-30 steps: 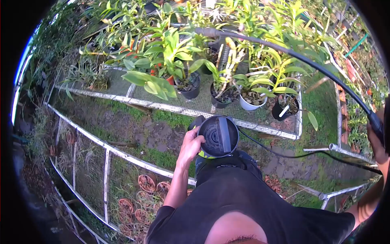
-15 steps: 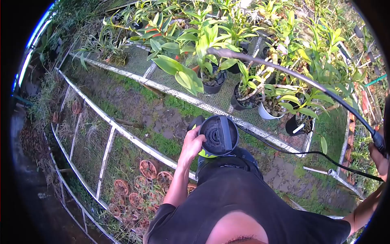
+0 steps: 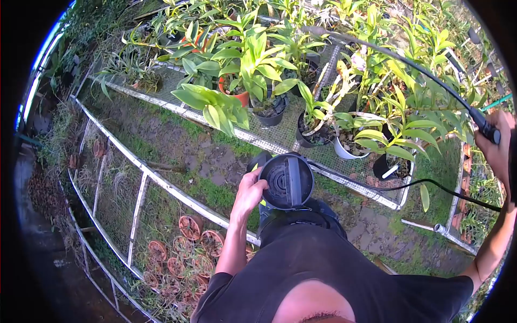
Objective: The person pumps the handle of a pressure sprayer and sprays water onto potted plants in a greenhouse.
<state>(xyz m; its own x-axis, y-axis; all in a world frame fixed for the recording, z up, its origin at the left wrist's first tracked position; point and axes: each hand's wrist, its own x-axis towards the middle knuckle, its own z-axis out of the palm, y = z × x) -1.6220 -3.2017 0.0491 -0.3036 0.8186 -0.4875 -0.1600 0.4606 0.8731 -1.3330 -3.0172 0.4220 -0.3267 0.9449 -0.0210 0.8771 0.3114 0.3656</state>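
My left hand grips the rim and side of a round black container with a bar across its top, held in front of my waist. At the far right, my right hand is wrapped round the dark handle of a long black wand. The wand reaches left over the potted plants, and its far tip is blurred. A black hose curves from beside the container towards my right forearm.
Leafy plants in black, white and orange pots stand on a mesh bench with a pale frame. Another framed mesh bench lies at the left, near several clay pots. Mossy ground runs between the benches.
My right hand has risen and come further into view with the wand, whose tip has shifted up and right since half a second ago. The container stays in my left hand.
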